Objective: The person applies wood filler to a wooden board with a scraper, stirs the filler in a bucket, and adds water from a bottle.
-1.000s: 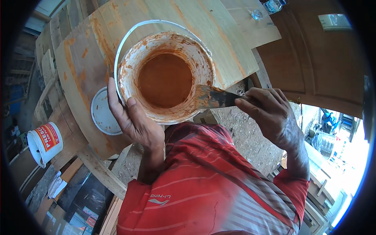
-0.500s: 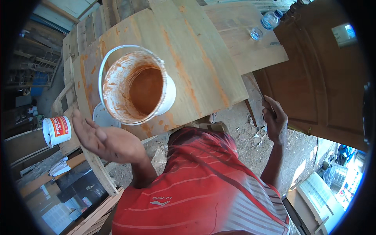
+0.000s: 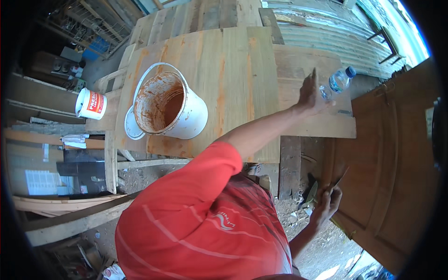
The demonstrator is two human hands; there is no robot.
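My left hand (image 3: pixel 309 95) reaches across the wooden board (image 3: pixel 235 93) with its fingers stretched out. It is right beside a small clear plastic cup (image 3: pixel 325 92); whether they touch, I cannot tell. Just beyond lies a clear water bottle (image 3: pixel 339 82) with a blue cap. Lower down at the right, my right hand (image 3: pixel 329 203) is closed on a thin flat scraper (image 3: pixel 343 176), its blade pointing up. A white bucket (image 3: pixel 193 114) with orange-brown residue inside stands on the board, its handle raised, and a white lid (image 3: pixel 134 125) lies beside it.
A small white and red tub (image 3: pixel 91 103) stands at the board's left. Orange-brown streaks mark the board. A brown panelled door (image 3: pixel 373 163) stands at the right. Timber rails (image 3: pixel 79 217) run along the lower left, and debris lies on the ground (image 3: pixel 291 217).
My left hand has swung from beside the bucket on the left across to the cup and bottle. My view has shifted; my right hand appears lower, still holding the scraper.
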